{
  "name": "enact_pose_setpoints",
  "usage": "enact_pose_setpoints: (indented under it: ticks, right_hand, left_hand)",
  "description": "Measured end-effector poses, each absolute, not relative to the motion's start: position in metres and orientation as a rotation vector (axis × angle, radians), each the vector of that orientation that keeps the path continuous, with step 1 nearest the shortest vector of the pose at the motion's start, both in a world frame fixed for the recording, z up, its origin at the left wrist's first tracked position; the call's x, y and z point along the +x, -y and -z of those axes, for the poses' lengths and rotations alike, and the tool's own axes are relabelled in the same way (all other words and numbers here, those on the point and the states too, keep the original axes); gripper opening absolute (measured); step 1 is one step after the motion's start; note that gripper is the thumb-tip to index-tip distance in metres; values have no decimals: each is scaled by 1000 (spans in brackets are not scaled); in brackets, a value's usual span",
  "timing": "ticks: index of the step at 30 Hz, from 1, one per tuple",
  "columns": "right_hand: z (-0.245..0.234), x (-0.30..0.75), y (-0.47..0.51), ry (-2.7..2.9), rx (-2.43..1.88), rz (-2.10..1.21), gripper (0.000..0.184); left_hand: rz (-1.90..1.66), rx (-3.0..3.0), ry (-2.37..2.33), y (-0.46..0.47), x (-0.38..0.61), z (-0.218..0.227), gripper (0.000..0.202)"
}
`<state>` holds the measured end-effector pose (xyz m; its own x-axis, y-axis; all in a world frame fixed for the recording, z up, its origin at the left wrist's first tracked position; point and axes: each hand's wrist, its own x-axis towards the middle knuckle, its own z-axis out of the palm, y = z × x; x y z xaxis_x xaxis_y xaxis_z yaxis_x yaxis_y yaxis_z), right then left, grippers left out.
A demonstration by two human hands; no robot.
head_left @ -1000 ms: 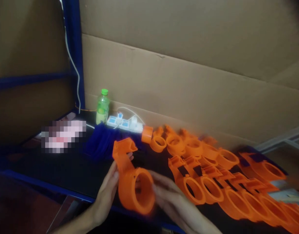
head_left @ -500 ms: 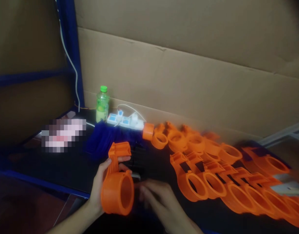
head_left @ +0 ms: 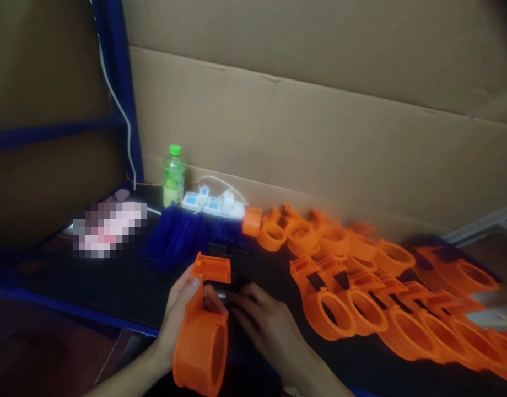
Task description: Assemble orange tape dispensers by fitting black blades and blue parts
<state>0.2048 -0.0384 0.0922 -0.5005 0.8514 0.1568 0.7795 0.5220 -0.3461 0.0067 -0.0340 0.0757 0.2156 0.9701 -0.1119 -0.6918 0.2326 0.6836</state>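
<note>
My left hand [head_left: 177,303] grips an orange plastic tape dispenser [head_left: 199,353] by its ribbed neck. The dispenser's round ring hangs down, and its flat head points up and to the right. Just right of it, over the dark tabletop, my right hand [head_left: 270,328] has its fingers bent together. Its fingertips meet a small pale, shiny piece [head_left: 221,295], too blurred to name. Behind the hands lie a pile of dark blue strips [head_left: 174,234] and some black pieces [head_left: 226,249].
Several orange tape dispensers [head_left: 330,314] lie in two overlapping rows on the right. A green-capped bottle [head_left: 174,179] and a white power strip [head_left: 214,204] stand by the cardboard wall [head_left: 298,127]. A blue frame post [head_left: 119,82] rises at the left.
My left hand and the dispenser have dropped slightly, the dispenser's head shifting right. My right hand has moved up and closer to the small shiny piece.
</note>
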Motion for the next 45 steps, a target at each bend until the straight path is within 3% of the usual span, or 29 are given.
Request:
enact_pose_setpoints:
  ticks: [37, 45]
  right_hand:
    - [-72, 228, 36, 2351, -1349, -219, 21]
    - [-82, 239, 38, 2225, -1399, -384, 20]
  left_hand:
    - [-1231, 732, -600, 33, 8, -72, 26]
    - [-1234, 719, -586, 34, 8, -72, 23]
